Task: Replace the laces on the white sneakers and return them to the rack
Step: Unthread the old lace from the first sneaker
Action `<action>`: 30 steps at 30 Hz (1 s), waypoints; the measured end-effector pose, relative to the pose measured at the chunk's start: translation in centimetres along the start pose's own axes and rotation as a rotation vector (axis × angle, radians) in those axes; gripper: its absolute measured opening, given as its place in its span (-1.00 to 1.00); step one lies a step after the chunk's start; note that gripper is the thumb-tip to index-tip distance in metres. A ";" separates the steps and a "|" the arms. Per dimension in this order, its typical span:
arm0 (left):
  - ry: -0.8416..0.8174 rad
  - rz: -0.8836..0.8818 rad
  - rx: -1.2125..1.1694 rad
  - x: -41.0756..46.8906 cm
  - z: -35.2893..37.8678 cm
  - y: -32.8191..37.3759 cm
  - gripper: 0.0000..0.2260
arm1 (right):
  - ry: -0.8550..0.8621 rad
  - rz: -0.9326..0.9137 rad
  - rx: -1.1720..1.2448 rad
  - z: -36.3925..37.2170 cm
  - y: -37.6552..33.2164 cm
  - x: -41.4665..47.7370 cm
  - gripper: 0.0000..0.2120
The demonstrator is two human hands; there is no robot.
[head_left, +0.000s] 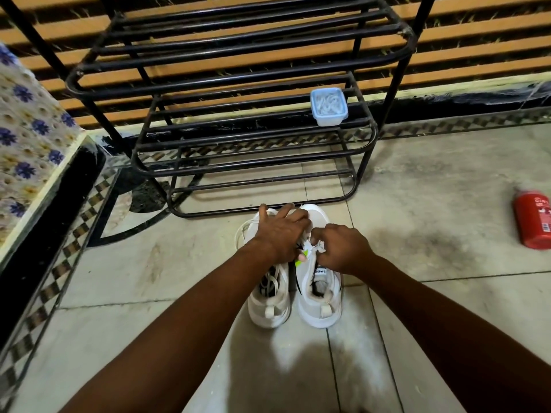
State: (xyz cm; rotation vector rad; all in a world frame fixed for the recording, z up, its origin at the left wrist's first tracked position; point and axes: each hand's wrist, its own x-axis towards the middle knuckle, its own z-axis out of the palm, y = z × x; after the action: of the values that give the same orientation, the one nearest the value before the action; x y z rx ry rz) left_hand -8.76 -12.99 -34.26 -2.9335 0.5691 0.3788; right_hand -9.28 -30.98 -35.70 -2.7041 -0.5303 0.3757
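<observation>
under two hands (280, 234) (340, 248), two white sneakers (269, 305) (320, 305)

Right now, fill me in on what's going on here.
A person's left hand lies spread over the toe of the left sneaker, whose white lace hangs loose. The right hand pinches with curled fingers at the tongue area of the right sneaker. Both shoes stand on the tiled floor in front of the black rack, which holds a small container on one shelf.
</observation>
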 end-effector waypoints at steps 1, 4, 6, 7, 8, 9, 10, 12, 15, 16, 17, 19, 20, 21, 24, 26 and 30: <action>0.006 0.000 0.002 0.0 0.1 0.0 -0.28 | -0.034 0.004 0.001 -0.1 0.0 0.1 -0.47; 0.005 -0.005 0.009 -0.2 0.2 0.2 -0.25 | -0.129 0.015 0.079 -0.4 0.1 1.1 -0.77; -0.010 -0.017 0.009 -0.2 0.3 0.4 -0.24 | -0.165 0.029 0.166 -0.4 0.0 1.6 -0.81; -0.016 -0.022 0.010 -0.1 0.3 0.4 -0.24 | -0.172 0.051 0.204 -0.2 0.0 1.8 -0.80; -0.024 -0.029 0.011 -0.1 0.3 0.4 -0.25 | -0.171 0.081 0.241 0.0 -0.1 1.9 -0.79; -0.032 -0.034 0.013 0.0 0.2 0.4 -0.25 | -0.168 0.124 0.291 0.2 0.0 2.1 -0.78; -0.039 -0.039 0.018 0.1 0.2 0.4 -0.25 | -0.165 0.164 0.361 0.3 0.1 2.1 -0.78; -0.046 -0.050 0.027 0.1 0.3 0.5 -0.24 | -0.153 0.203 0.532 0.6 0.0 1.8 -0.79; -0.046 -0.052 0.014 0.1 0.6 0.6 -0.22 | -0.080 0.145 0.729 0.9 -0.1 1.0 -0.73; -0.050 -0.051 0.010 0.2 0.5 0.6 -0.22 | -0.059 0.126 0.777 1.0 0.0 0.8 -0.65; -0.057 -0.048 0.008 0.3 0.5 0.6 -0.21 | -0.044 0.113 0.814 1.1 0.2 0.6 -0.57; -0.070 -0.045 0.006 0.3 0.3 0.6 -0.20 | -0.005 0.087 0.819 1.2 0.7 0.4 -0.55; -0.074 -0.044 0.009 0.3 0.3 0.6 -0.20 | 0.019 0.089 0.788 1.3 0.8 0.4 -0.61; -0.075 -0.043 0.012 0.3 0.2 0.6 -0.21 | 0.047 0.097 0.751 1.2 1.0 0.3 -0.65; -0.070 -0.041 0.021 0.3 0.2 0.6 -0.20 | 0.120 0.039 0.739 1.1 1.8 0.3 -0.65; -0.071 -0.038 0.021 0.3 0.3 0.6 -0.20 | 0.130 -0.008 0.786 1.0 2.0 0.5 -0.76; -0.057 -0.033 0.013 0.3 0.4 0.6 -0.22 | 0.110 -0.001 0.784 0.4 1.2 1.4 -0.79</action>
State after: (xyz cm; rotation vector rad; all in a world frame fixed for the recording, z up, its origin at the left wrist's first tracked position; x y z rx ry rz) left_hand -8.82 -13.63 -34.75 -2.9052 0.5133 0.4515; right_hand -7.83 -31.30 -36.80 -1.9515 -0.2688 0.3397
